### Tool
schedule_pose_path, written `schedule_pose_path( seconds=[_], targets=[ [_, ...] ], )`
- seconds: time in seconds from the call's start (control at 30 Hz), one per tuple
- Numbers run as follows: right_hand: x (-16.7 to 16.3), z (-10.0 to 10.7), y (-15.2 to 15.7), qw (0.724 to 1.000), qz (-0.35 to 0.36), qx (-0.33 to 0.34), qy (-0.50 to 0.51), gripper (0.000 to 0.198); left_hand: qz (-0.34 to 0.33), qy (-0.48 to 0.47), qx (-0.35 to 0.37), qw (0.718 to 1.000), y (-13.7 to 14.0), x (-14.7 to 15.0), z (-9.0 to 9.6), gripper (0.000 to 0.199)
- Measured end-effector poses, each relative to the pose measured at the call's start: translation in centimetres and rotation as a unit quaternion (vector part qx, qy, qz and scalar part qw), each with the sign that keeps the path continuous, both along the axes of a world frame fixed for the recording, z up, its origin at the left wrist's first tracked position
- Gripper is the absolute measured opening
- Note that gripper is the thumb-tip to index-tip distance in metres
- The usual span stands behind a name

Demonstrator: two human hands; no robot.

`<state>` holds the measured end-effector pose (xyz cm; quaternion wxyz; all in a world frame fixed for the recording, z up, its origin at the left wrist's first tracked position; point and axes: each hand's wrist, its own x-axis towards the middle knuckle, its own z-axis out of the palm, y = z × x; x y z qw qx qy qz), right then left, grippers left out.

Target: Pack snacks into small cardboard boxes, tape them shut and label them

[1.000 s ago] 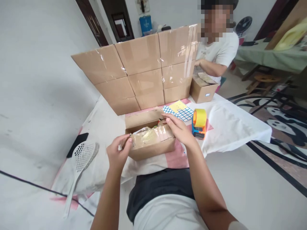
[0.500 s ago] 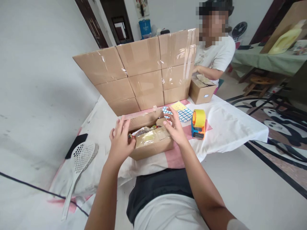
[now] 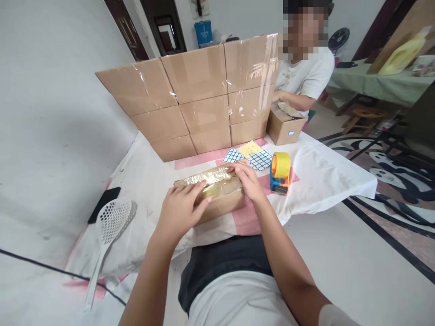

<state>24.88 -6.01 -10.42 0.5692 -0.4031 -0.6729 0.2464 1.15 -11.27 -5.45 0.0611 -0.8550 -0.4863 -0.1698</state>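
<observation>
In front of me on the cloth-covered table lies a cardboard box (image 3: pixel 222 206), its top flaps folded down and covered with shiny clear tape. My left hand (image 3: pixel 181 206) rests on the left part of the top, fingers stretched out. At the right end, my right hand (image 3: pixel 247 179) lies over the top edge with its fingers extended on the flap. What is inside the box is hidden by the flaps. A tape dispenser (image 3: pixel 280 173) with a yellow roll stands to the right of the box. Behind it lie sheets with a blue grid (image 3: pixel 261 160) and a yellow sheet (image 3: pixel 249 147).
A taped cardboard panel (image 3: pixel 207 117) stands across the back of the table. A white perforated scoop (image 3: pixel 113 219) lies at the left, beside a black flat object (image 3: pixel 104 203). Beyond the panel's right end, a person (image 3: pixel 306 74) has their hand at another cardboard box (image 3: pixel 286 127).
The box's far flap has been folded down, covering the contents that showed before. Both my hands have come down onto the top.
</observation>
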Motion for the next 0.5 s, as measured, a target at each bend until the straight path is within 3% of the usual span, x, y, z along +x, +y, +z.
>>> schedule_pose_path(
  seconds=[0.1,0.17,0.23,0.3,0.37,0.4,0.5],
  targets=[
    [-0.1,0.4,0.0,1.000,-0.011,0.007,-0.015,0.056,0.050,0.028,0.042,0.997,-0.5,2.5,-0.9,0.058],
    [0.4,0.8,-0.1,0.999,-0.029,0.002,-0.029,0.054,0.064,0.026,0.057,0.996,-0.8,4.3,-1.5,0.054],
    [1.8,1.1,-0.2,0.994,-0.107,0.018,-0.032,0.041,0.060,0.003,0.051,0.997,-0.9,5.6,-2.0,0.048],
    [4.2,0.8,-0.1,0.965,-0.258,0.041,-0.013,0.030,0.060,-0.024,0.034,0.997,-0.9,6.3,-2.3,0.053],
    [7.1,-0.3,0.2,0.919,-0.392,0.022,0.029,0.047,0.070,-0.045,0.022,0.996,-1.0,6.6,-2.6,0.063],
    [8.5,-1.0,0.4,0.906,-0.419,-0.009,0.057,0.059,0.075,-0.053,0.020,0.996,-1.0,6.7,-2.8,0.067],
    [11.3,-3.4,0.9,0.912,-0.367,-0.111,0.142,0.076,0.072,-0.064,0.024,0.995,-1.1,6.4,-3.4,0.067]
  ],
)
